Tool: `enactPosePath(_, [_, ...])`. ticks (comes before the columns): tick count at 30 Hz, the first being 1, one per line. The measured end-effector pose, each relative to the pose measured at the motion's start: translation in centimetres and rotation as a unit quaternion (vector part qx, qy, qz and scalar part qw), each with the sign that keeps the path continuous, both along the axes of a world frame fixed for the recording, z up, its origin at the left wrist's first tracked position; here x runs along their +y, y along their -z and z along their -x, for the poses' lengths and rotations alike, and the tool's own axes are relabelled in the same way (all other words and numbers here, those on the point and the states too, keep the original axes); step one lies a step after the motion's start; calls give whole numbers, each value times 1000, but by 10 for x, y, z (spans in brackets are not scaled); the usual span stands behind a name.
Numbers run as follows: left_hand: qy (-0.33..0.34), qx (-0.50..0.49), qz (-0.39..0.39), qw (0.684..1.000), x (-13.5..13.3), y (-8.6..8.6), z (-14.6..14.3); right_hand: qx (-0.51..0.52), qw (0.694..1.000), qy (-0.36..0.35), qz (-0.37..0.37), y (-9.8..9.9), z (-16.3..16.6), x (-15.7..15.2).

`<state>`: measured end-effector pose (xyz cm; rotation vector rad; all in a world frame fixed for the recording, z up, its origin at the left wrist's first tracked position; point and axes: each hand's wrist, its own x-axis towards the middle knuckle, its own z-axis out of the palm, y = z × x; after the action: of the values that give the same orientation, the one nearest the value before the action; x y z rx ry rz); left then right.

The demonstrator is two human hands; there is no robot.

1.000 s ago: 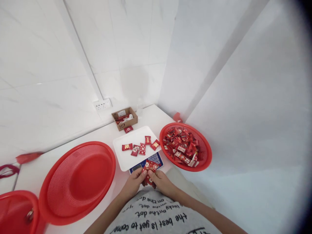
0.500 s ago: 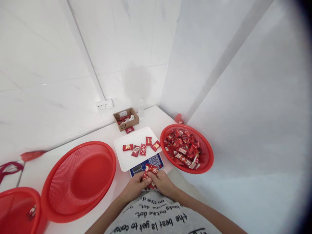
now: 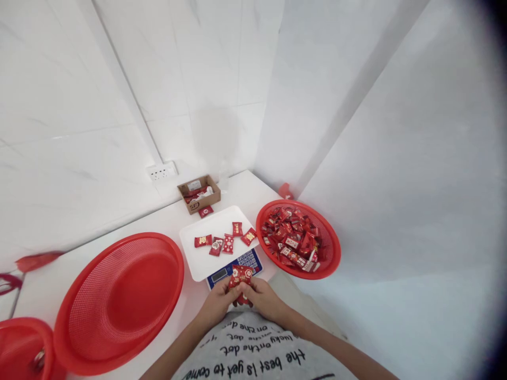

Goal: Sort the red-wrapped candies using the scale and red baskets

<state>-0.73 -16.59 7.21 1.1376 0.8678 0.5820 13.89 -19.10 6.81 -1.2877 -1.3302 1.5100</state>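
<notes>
Both my hands meet low in the middle, close to the grey shirt. My left hand (image 3: pixel 217 302) and my right hand (image 3: pixel 267 301) are closed on a red packet with a flower print (image 3: pixel 241 274), the thumbs lying on its front. Its lower part is partly hidden by the fingers. Just beyond is a weighing scale (image 3: pixel 219 275) with a blue keypad panel and a white tray (image 3: pixel 194 264). Several small red wrapped candies (image 3: pixel 228 244) lie spread on that tray.
A red basket (image 3: pixel 336 258) full of red wrapped candies (image 3: pixel 291 240) stands at the right. Leftward are a large red basket (image 3: pixel 89 295) and another red basket (image 3: pixel 24 324), partly in view. A small cardboard box (image 3: pixel 206 202) sits at the back, with a red packet (image 3: pixel 205 211) before it.
The packet has been turned and spread flatter in my hands, so its printed face shows more. The view has shifted slightly; the candies on the tray lie as before.
</notes>
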Motion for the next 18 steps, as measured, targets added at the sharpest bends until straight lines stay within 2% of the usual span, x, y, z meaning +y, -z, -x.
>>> enactPosePath(6, [-26,-42,82,995,0,7,1,-10,999,-28,-20,-7,-1,3])
enactPosePath(11, [-33,-31,20,999,3,2,5,-49,995,-69,-51,-5,1,5])
enactPosePath(18, [-36,-25,-3,999,0,3,13,-52,991,-106,-65,-7,7,7])
